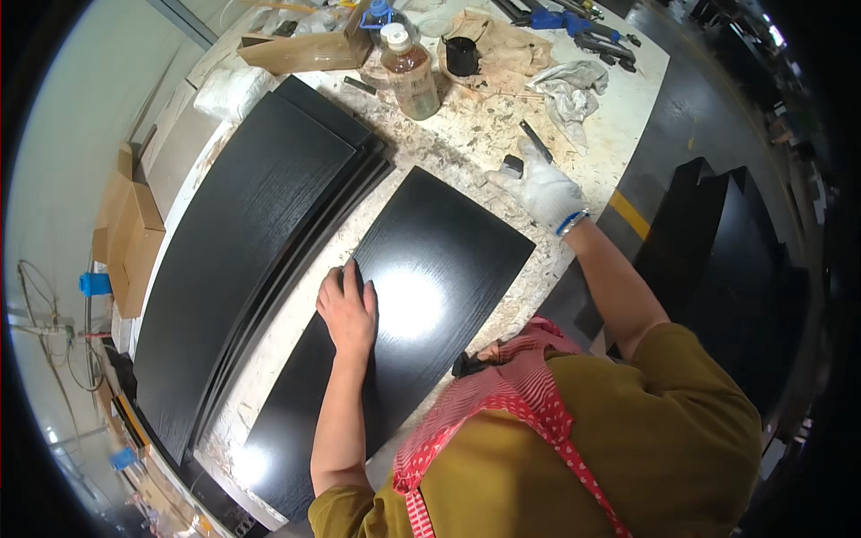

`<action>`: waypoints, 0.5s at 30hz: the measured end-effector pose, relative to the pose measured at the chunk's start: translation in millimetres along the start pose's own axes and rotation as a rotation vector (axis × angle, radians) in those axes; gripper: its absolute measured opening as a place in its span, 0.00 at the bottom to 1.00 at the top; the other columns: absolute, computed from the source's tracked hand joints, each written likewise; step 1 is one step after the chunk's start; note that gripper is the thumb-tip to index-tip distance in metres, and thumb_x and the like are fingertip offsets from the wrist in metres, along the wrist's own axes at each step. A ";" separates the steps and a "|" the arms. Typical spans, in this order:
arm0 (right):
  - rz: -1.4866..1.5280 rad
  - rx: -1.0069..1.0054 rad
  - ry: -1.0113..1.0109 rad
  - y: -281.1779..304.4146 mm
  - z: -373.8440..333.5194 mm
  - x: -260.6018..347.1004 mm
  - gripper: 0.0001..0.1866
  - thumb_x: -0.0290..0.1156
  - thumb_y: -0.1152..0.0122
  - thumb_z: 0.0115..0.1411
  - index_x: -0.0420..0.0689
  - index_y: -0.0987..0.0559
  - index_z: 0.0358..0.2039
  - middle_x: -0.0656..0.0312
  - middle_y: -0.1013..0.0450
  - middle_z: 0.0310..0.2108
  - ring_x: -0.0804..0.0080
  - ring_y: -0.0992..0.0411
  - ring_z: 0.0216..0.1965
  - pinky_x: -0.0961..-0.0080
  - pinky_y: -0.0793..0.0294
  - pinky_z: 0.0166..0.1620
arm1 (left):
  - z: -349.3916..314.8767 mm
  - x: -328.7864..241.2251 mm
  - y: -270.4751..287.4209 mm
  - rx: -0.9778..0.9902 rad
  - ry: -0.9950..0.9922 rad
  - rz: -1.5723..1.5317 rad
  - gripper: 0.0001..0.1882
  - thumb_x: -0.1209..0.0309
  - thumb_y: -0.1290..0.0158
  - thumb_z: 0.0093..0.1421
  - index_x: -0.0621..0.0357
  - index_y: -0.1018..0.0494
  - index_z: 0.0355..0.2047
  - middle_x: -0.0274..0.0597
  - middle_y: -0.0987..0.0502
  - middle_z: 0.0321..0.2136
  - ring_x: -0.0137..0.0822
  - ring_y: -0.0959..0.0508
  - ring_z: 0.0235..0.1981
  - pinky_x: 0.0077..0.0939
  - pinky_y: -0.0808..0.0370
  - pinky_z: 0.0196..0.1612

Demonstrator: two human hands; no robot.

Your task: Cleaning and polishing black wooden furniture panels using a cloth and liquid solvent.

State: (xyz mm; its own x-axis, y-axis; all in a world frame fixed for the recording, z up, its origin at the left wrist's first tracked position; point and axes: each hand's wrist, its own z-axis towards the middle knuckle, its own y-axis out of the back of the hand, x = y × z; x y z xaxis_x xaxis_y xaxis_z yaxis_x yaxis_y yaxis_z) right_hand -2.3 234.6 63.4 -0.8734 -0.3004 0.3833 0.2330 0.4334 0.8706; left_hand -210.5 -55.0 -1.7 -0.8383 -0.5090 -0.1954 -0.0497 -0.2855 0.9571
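Note:
A glossy black wood-grain panel (448,242) lies slantwise on the worktable in front of me. My left hand (348,314) is bare and grips its long left edge, fingers curled over the side and thumb on top. Beyond the panel's far right corner, my right hand (545,190) wears a white glove. Its thumb and fingers are spread around a small dark block (512,165). A slim dark tool (535,141), perhaps a knife, lies by the gloved fingertips. Left of the panel is a stack of similar black panels (251,197).
A bottle of brown liquid (413,81), a black cup (462,56) and a crumpled rag (574,94) stand across the stained tabletop (498,112). Blue-handled tools (574,22) lie at the far edge. More black panels (708,233) are at the right beside the table.

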 end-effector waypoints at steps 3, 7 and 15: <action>0.317 -0.114 -0.015 -28.0 18.3 -14.9 0.44 0.46 0.34 0.54 0.37 0.43 0.63 0.47 0.26 0.47 0.59 0.26 0.50 0.69 0.29 0.51 | -2.0 -3.5 -2.6 0.005 -0.023 -0.008 0.28 0.63 0.45 0.57 0.53 0.34 0.57 0.54 0.34 0.51 0.51 0.33 0.54 0.47 0.39 0.56; 0.255 -0.159 -0.013 -28.2 10.9 -15.8 0.40 0.37 0.37 0.56 0.40 0.44 0.64 0.51 0.26 0.45 0.63 0.26 0.47 0.72 0.28 0.50 | -8.7 -2.6 -4.7 0.001 0.018 -0.059 0.28 0.62 0.44 0.56 0.56 0.34 0.57 0.52 0.34 0.51 0.50 0.34 0.54 0.48 0.39 0.56; 0.864 -0.118 0.282 -2.8 16.6 -3.6 0.49 0.27 0.31 0.49 0.43 0.50 0.67 0.48 0.29 0.50 0.67 0.28 0.49 0.73 0.27 0.51 | 0.8 -28.9 6.2 -0.063 0.052 -0.514 0.18 0.72 0.45 0.59 0.59 0.28 0.50 0.46 0.26 0.41 0.43 0.26 0.45 0.32 0.31 0.49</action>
State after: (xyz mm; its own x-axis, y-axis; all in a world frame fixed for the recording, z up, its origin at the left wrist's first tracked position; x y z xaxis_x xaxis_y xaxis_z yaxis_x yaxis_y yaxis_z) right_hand -6.9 248.6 54.4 -0.2417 -0.1152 0.9635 0.8125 0.5188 0.2659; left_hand -187.0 -41.4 10.0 -0.6859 -0.3292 -0.6489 -0.4141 -0.5567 0.7201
